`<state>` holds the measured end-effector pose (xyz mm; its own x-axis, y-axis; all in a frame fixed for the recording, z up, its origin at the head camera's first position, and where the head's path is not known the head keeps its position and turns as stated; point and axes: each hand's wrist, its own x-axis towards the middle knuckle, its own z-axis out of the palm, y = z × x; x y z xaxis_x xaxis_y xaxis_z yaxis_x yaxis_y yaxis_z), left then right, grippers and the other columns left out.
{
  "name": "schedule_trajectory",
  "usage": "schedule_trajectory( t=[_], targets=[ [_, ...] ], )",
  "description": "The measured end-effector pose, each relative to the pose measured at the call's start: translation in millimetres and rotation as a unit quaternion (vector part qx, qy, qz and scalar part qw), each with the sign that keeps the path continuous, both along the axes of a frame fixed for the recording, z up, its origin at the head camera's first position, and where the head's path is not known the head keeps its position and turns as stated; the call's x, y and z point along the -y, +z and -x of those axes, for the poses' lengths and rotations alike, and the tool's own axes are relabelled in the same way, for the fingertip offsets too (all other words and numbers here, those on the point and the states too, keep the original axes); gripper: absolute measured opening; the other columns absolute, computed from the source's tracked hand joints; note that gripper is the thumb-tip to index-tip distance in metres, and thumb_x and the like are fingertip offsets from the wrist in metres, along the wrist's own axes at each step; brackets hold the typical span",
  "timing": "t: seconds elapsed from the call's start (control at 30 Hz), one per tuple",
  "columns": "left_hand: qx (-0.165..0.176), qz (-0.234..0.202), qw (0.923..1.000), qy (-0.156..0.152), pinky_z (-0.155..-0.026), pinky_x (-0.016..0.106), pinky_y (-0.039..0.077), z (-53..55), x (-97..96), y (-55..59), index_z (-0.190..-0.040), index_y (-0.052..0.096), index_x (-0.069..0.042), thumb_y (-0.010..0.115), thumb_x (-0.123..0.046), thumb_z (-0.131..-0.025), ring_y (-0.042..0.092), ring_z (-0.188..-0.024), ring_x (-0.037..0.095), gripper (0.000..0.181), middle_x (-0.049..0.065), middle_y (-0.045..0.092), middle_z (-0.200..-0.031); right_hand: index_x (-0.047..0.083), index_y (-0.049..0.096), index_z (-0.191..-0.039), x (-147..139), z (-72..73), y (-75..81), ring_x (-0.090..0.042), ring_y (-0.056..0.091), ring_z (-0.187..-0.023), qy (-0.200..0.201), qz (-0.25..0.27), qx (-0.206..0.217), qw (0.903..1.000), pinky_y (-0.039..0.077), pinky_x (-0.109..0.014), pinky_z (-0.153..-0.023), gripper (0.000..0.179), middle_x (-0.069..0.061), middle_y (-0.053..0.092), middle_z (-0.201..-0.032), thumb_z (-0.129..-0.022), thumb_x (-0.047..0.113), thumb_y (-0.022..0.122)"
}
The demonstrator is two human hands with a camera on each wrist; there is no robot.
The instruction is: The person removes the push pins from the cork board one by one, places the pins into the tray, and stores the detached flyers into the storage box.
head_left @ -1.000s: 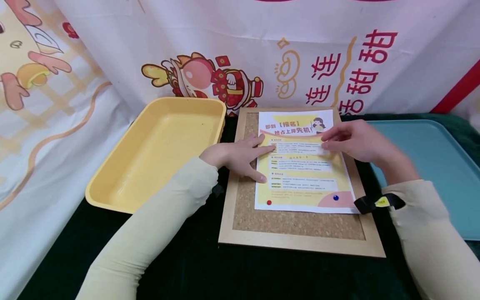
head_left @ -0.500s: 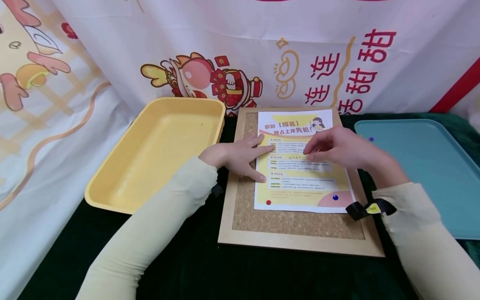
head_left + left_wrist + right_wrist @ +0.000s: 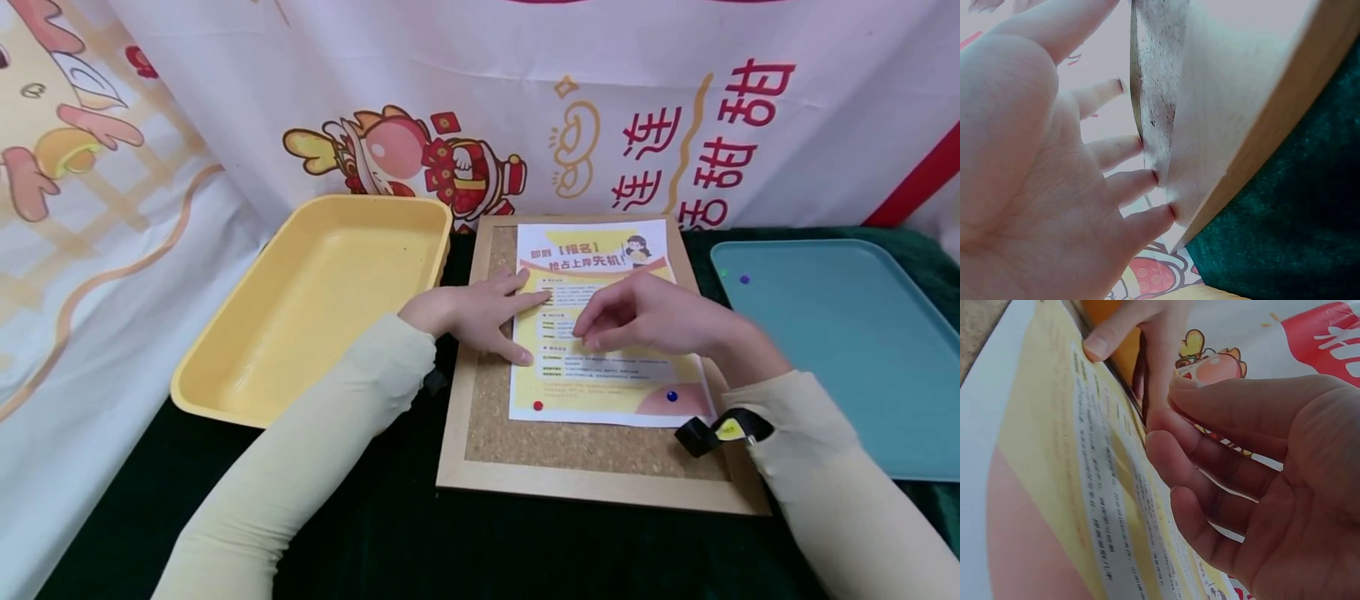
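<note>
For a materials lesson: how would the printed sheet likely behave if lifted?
The printed sheet looks thin, so it is probably light and floppy. Its lower edge may resist lifting, near the red pin and blue pin; the top, showing no pins, might rise first.

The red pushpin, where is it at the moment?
In the head view, the red pushpin sits near the lower-left corner of the printed sheet, left of the blue pushpin and below the left hand in the picture.
</note>
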<state>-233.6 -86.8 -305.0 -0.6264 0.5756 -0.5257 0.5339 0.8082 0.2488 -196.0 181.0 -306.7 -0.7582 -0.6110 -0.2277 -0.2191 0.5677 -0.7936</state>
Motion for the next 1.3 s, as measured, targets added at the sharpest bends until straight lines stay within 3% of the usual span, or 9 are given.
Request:
schedule_trajectory(
  t=[0.7,1.03,1.3],
  targets=[
    [-0.001,-0.002,1.0,0.005,-0.136,0.053,0.007,-0.8,1.9,3.1,-0.173,0.012,-0.033,0.067,-0.064,-0.097,-0.012,-0.168,0.032,0.099,0.007,-0.008,-0.181,0.016,0.081,-0.108,35.9,-13.6,1.0,-0.014,0.07,-0.088,0.066,-0.034,-0.017,0.9971,0.056,-0.029,-0.086,0.012,0.004,0.079,-0.097,-0.096,0.014,0.081],
    [-0.006,-0.001,1.0,-0.004,-0.136,0.053,0.007,-0.3,-0.1,2.3,-0.173,0.013,-0.032,0.068,-0.063,-0.097,-0.012,-0.168,0.033,0.098,0.008,-0.006,-0.181,0.016,0.081,-0.104,49.3,-23.0,-7.1,-0.014,0.069,-0.085,0.083,-0.032,0.012,0.9959,0.057,-0.031,-0.085,0.013,0.003,0.078,-0.097,-0.092,0.013,0.084],
    [-0.006,0.0,1.0,-0.007,-0.136,0.052,0.007,-0.3,-0.3,0.4,-0.173,0.012,-0.032,0.067,-0.063,-0.097,-0.012,-0.168,0.033,0.098,0.008,-0.007,-0.181,0.017,0.082,-0.099,55.7,-27.0,-12.7,-0.014,0.065,-0.078,0.095,-0.034,0.029,0.9944,0.054,-0.026,-0.075,0.01,0.003,0.077,-0.09,-0.091,0.013,0.085]
  ],
)
